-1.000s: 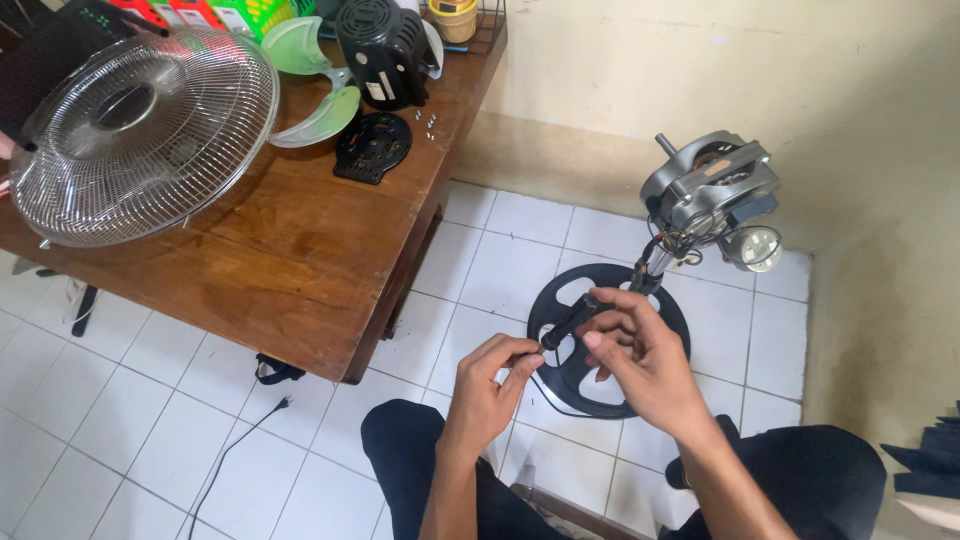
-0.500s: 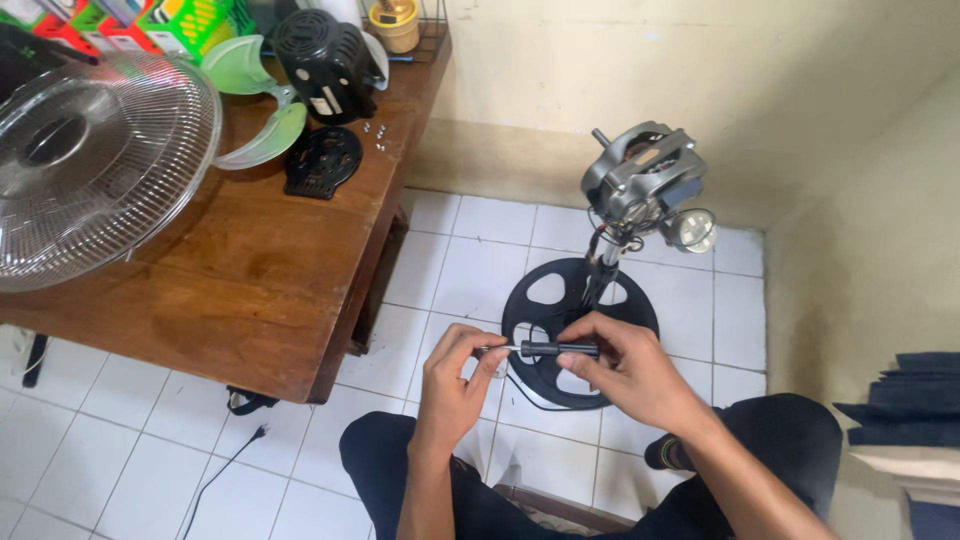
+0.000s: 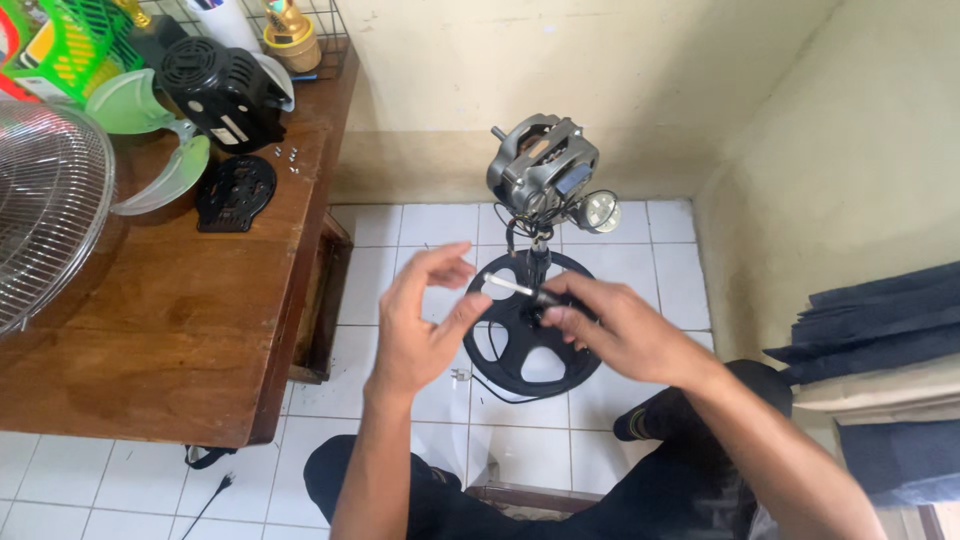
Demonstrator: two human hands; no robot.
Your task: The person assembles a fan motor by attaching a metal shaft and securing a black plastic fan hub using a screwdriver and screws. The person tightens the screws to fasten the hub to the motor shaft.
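A wooden table (image 3: 180, 330) bears a wire grille (image 3: 45, 200), green blades (image 3: 150, 150) and a black motor cover (image 3: 222, 90). On the tiled floor stands a bare fan motor (image 3: 545, 165) on its round base (image 3: 535, 335). The right hand (image 3: 610, 330) pinches a screwdriver (image 3: 515, 288) by its dark handle, shaft pointing left above the base. The left hand (image 3: 425, 320) hovers open, fingers spread, just beside the tip. Steadying the shaft near the tip seems wise.

Single view from a head-worn camera, looking steeply down and forward. Both hands lie close below; the tiled floor (image 3: 640, 250) and wooden table (image 3: 170, 330) lie farther off.
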